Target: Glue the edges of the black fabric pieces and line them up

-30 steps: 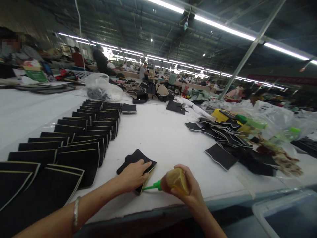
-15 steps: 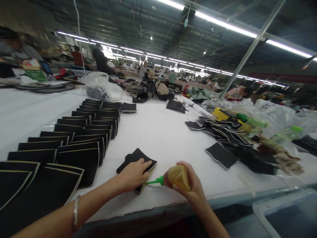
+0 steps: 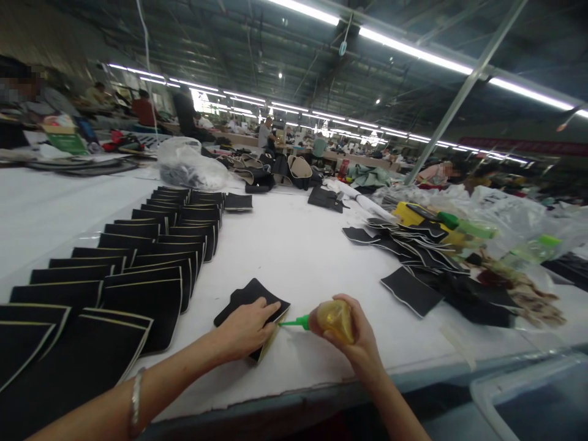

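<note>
My left hand (image 3: pixel 245 327) lies on a black leather-like piece (image 3: pixel 255 291), fingers stretched out and pressing it to the white table. A pale yellowish strip shows along the piece's right edge. In my right hand (image 3: pixel 361 334) is a squeeze bottle (image 3: pixel 335 320) of amber liquid, which looks like glue. The fingers wrap round the bottle, tilted on its side with its green nozzle (image 3: pixel 296 322) pointing left. Its tip is at the strip, close to my left thumb; whether it touches I cannot tell.
Overlapping rows of black pieces (image 3: pixel 142 275) cover the table's left side. A loose pile of black pieces (image 3: pixel 411 245) lies on the right, near clear plastic bags (image 3: pixel 514 211) and a yellow container (image 3: pixel 408 214). A plastic bin (image 3: pixel 482 392) stands below the front edge. Several people work farther back.
The bottle has moved slightly right and away from me, its nozzle tip shifting up along the strip. My left hand stays on the black piece.
</note>
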### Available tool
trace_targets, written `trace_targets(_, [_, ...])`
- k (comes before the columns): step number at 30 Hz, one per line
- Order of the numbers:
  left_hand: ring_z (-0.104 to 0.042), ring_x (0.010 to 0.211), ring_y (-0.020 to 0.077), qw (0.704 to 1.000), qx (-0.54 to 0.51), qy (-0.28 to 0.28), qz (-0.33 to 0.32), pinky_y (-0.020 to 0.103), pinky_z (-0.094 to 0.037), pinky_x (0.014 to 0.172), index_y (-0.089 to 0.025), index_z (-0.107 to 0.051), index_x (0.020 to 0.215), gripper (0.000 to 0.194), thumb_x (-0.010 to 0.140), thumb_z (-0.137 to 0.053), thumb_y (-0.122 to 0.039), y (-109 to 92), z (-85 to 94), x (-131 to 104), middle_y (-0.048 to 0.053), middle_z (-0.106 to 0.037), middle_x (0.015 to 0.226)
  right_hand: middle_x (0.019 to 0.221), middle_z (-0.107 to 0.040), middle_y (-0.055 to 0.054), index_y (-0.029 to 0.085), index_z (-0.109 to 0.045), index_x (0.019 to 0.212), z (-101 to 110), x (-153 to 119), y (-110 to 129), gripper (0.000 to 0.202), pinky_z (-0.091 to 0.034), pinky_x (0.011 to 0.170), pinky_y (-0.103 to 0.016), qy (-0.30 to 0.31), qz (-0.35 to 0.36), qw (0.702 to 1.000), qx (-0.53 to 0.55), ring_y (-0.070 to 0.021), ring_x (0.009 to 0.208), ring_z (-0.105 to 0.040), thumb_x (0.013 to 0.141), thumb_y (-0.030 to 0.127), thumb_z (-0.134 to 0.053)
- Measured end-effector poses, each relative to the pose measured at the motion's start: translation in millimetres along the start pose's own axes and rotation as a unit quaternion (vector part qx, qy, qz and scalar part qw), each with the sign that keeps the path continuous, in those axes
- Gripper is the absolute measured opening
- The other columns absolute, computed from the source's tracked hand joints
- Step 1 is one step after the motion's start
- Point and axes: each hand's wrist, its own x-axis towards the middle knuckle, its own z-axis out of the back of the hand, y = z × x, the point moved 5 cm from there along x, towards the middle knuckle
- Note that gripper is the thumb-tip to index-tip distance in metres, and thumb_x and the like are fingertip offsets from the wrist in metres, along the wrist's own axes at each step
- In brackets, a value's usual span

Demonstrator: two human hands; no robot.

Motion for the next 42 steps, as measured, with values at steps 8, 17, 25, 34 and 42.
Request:
trace_targets(8, [-0.060,0.099,0.0267,1.000,-0.027,0.010,-0.010,0.041,-0.044,0.091,-0.018,-0.042,0.141,0.055,0.088,-0.030,-0.029,-1,2.7,0,0.012,-0.057,0.111,0.108,-0.057,-0.005,0.024,-0.050,0.119,-6,0,-12,0.057,-0.047,0.081,-0.033,0.033,-0.011,0.998,0.044,-0.0261,0.095,-0.057,0.072,0.040,-0.078])
trace_targets(17, [-0.061,0.099,0.0260,0.999,-0.032,0.013,-0.013,0.039,-0.045,0.091,-0.019,-0.044,0.139,0.054,0.088,-0.030,-0.029,-1,3.8,1,0.012,-0.057,0.112,0.107,-0.057,-0.005,0.022,-0.052,0.117,7,9,-7,0.054,-0.048,0.083,-0.034,-0.033,0.008,0.999,-0.007,-0.0264,0.094,-0.057,0.073,0.041,-0.076])
trace_targets(25, [-0.061,0.099,0.0259,0.999,-0.035,0.011,-0.008,0.038,-0.044,0.091,-0.019,-0.044,0.139,0.054,0.088,-0.031,-0.029,-1,3.6,0,0.012,-0.057,0.112,0.104,-0.058,-0.004,0.023,-0.053,0.116,8,9,4,0.049,-0.049,0.080,-0.033,-0.073,0.008,0.997,-0.003,-0.0249,0.092,-0.057,0.075,0.039,-0.075])
trace_targets(34, [-0.055,0.109,0.0249,0.996,-0.092,0.005,-0.012,0.035,-0.040,0.097,-0.019,-0.048,0.137,0.055,0.083,-0.041,-0.030,8,5.9,4,0.010,-0.059,0.115,0.101,-0.068,-0.007,0.020,-0.065,0.107,-4,-9,-36,0.039,-0.055,0.075,-0.038,-0.074,-0.199,0.900,0.382,-0.0266,0.093,-0.064,0.078,0.044,-0.074])
trace_targets(42, [-0.053,0.109,0.0272,0.975,-0.035,-0.173,0.137,0.038,-0.042,0.092,-0.014,-0.056,0.122,0.048,0.079,-0.053,-0.036,50,26.0,3,0.014,-0.055,0.116,0.102,-0.070,-0.010,0.018,-0.069,0.109,27,12,-51,0.048,-0.056,0.081,-0.025,-0.089,-0.212,0.770,0.595,-0.0164,0.087,-0.068,0.077,0.053,-0.074])
